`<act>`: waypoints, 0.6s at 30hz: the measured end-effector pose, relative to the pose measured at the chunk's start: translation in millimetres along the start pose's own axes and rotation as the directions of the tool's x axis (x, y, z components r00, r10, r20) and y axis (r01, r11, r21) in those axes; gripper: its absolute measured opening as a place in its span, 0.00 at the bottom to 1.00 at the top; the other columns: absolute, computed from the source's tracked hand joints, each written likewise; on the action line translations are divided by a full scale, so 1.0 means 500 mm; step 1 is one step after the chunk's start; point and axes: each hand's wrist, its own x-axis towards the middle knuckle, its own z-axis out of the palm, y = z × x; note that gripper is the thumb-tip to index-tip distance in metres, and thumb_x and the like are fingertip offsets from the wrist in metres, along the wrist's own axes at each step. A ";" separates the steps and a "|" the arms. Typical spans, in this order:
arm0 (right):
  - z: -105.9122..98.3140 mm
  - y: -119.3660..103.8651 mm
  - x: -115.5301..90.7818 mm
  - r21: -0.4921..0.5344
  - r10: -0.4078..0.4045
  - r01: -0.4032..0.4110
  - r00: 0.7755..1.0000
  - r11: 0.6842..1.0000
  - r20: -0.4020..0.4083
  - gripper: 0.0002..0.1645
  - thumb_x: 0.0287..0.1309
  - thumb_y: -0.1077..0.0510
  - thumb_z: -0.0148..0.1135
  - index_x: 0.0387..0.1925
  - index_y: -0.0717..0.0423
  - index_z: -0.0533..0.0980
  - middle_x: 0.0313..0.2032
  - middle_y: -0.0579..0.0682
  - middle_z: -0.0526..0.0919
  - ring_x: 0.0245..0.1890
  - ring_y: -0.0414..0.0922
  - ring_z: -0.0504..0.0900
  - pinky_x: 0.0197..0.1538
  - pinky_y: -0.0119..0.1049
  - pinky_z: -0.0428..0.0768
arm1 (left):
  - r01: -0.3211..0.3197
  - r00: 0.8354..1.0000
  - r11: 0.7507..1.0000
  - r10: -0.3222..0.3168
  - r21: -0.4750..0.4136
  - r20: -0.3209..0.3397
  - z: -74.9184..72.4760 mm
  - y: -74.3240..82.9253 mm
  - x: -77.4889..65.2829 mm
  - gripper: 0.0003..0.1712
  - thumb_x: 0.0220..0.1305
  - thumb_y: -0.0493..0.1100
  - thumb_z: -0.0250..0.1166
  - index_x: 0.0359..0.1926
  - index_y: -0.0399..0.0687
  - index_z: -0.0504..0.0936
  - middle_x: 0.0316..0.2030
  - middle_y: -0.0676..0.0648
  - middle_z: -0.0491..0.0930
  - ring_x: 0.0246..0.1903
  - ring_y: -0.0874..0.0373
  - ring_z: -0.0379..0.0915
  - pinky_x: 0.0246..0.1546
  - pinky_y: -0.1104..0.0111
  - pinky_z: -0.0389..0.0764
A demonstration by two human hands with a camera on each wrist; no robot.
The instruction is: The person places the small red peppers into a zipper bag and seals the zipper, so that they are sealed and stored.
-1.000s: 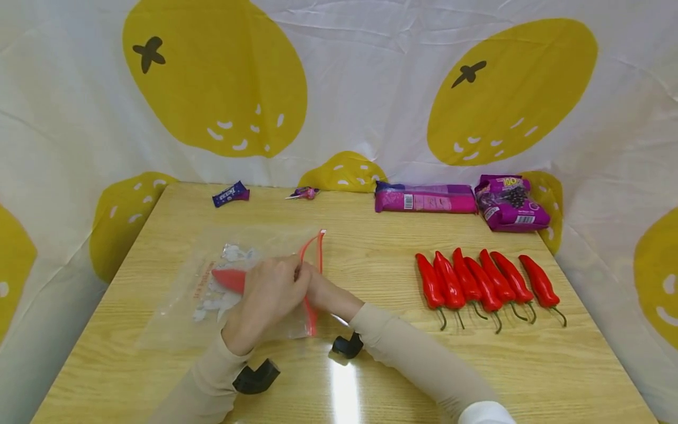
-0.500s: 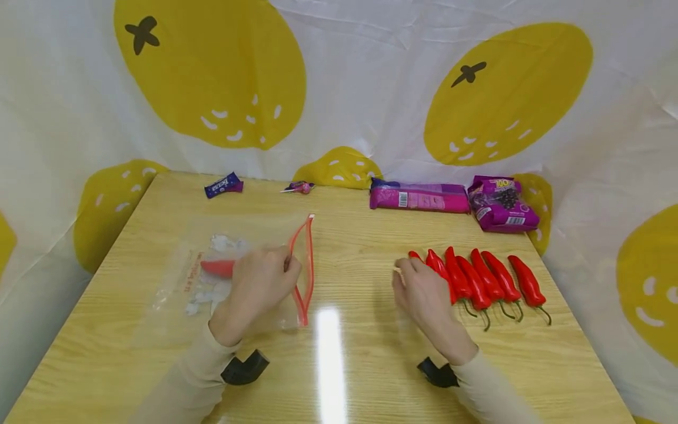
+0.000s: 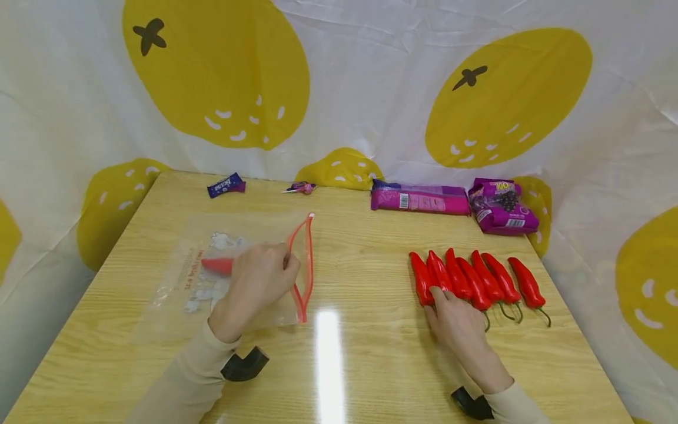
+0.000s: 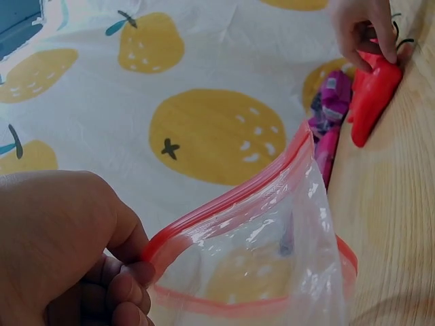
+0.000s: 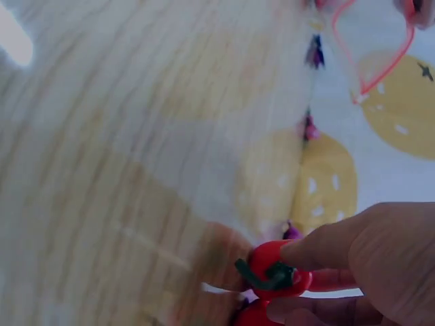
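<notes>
- Leftmost pepper: on the desk, its stem end gripped between the right hand's thumb and fingers.
- Six peppers: in a row to its right.
- Bag: flat at left, another pepper inside, mouth parted; the left hand pinches its red rim.
- Blue wrapper, lollipop, long pack, grape pack: along the far edge.

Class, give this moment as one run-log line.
left hand: pinches zip bag at rim | right hand: pinches leftmost red pepper | bag: open, another pepper inside
</notes>
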 end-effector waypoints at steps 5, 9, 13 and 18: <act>0.011 0.009 -0.007 0.026 -0.007 0.006 1.000 1.000 0.026 0.17 0.41 0.65 0.66 0.36 0.58 0.72 0.14 0.48 0.67 0.11 0.48 0.69 0.13 0.35 0.61 | -0.010 1.000 1.000 0.010 0.004 -0.001 0.004 0.002 0.000 0.19 0.51 0.39 0.54 0.08 0.52 0.60 0.08 0.56 0.52 0.11 0.63 0.47 0.09 0.70 0.50; 0.010 0.013 -0.006 0.067 -0.028 0.027 0.999 0.997 0.020 0.16 0.42 0.68 0.62 0.36 0.59 0.72 0.16 0.51 0.70 0.13 0.51 0.73 0.14 0.38 0.65 | -0.001 1.000 1.000 0.001 0.011 0.011 0.002 0.004 -0.002 0.19 0.51 0.39 0.54 0.08 0.52 0.60 0.08 0.56 0.53 0.11 0.62 0.48 0.09 0.70 0.50; -0.010 0.005 0.009 0.208 -0.057 0.060 0.998 0.976 -0.021 0.18 0.41 0.69 0.64 0.39 0.60 0.75 0.22 0.51 0.76 0.19 0.47 0.76 0.21 0.38 0.73 | -0.002 1.000 1.000 0.002 0.016 0.023 0.002 0.005 -0.002 0.19 0.52 0.39 0.54 0.09 0.52 0.61 0.08 0.56 0.54 0.11 0.62 0.49 0.09 0.71 0.51; -0.055 -0.043 0.058 0.453 -0.156 0.165 0.986 0.876 -0.057 0.20 0.42 0.68 0.67 0.42 0.55 0.78 0.26 0.43 0.77 0.22 0.35 0.70 0.25 0.29 0.72 | -0.013 0.999 1.000 0.013 0.009 0.034 0.002 0.006 -0.002 0.19 0.53 0.40 0.54 0.09 0.52 0.61 0.08 0.55 0.55 0.10 0.62 0.50 0.09 0.71 0.51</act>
